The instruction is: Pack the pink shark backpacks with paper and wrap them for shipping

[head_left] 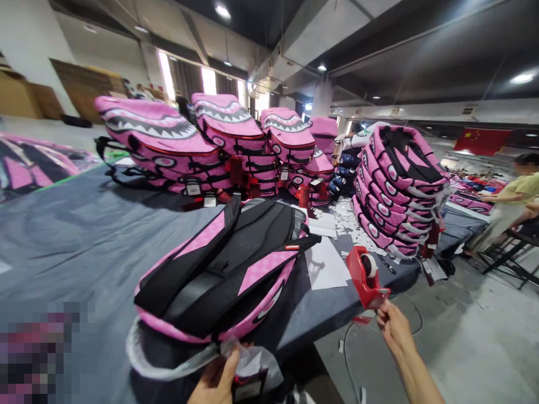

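Note:
A pink and black backpack (pixel 227 264) lies on the grey-covered table with its padded back and straps facing up. At its near end, my left hand (pixel 217 376) pinches a bunched clear plastic bag (pixel 252 362), part of which loops round the backpack's lower edge. A dark hang tag (pixel 248 387) shows beside those fingers. My right hand (pixel 396 325) is at the front of a red tape dispenser (pixel 360 275), fingers closed at its cutting edge. The strip of tape there is too small to make out clearly. A white tape roll (pixel 369 265) sits in the dispenser.
Stacks of pink backpacks (pixel 168 151) with tags line the table's far side. A tall leaning stack (pixel 396 191) stands at the right. White paper sheets (pixel 326 264) and scattered scraps lie between. A person (pixel 516 191) works at far right.

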`<state>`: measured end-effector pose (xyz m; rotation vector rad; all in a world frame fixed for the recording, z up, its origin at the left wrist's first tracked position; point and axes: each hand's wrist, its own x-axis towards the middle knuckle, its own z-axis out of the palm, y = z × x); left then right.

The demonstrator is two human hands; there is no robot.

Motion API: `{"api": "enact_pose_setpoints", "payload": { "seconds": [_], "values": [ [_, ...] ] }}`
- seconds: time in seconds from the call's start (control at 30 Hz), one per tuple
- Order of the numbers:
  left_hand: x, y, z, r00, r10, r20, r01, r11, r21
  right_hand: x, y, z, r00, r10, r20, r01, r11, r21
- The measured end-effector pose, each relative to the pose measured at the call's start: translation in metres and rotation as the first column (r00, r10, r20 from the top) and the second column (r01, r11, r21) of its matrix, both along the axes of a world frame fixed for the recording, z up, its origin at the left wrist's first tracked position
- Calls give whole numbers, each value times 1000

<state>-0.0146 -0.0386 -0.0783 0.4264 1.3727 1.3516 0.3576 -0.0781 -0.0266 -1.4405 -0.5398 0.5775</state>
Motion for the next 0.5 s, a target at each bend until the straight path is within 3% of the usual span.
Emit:
{"api": "enact_pose_setpoints", "payload": {
  "seconds": [0.07,0.13,0.17,0.23,0.27,0.33,0.4,0.43,0.5],
  "values": [
    [9,-4,6,997,55,58,-60,994,90,-39,9,-7,978,167,-126,-165,986,26],
    [16,-7,12,997,60,42,-66,985,158,-89,17,-4,882,443,-160,-450,893,-8],
    [18,-8,14,998,59,30,-64,982,180,-115,20,2,787,598,-150,-607,794,-22],
    [20,-7,17,998,48,28,-53,977,205,-160,26,20,541,841,-1,-838,539,-91],
    [20,-7,18,998,47,36,-53,974,218,-178,31,30,414,900,136,-888,432,-158],
    [20,-6,20,997,56,58,-68,968,240,-204,44,47,160,894,419,-902,305,-307],
    [21,-6,22,994,83,74,-99,964,246,-221,61,56,-57,779,625,-855,285,-433],
    [21,-7,23,991,101,82,-118,963,243,-226,68,57,-142,701,699,-822,310,-478],
    [22,-6,24,988,122,100,-142,961,238,-234,79,53,-278,527,803,-740,415,-529]
  ]
}}
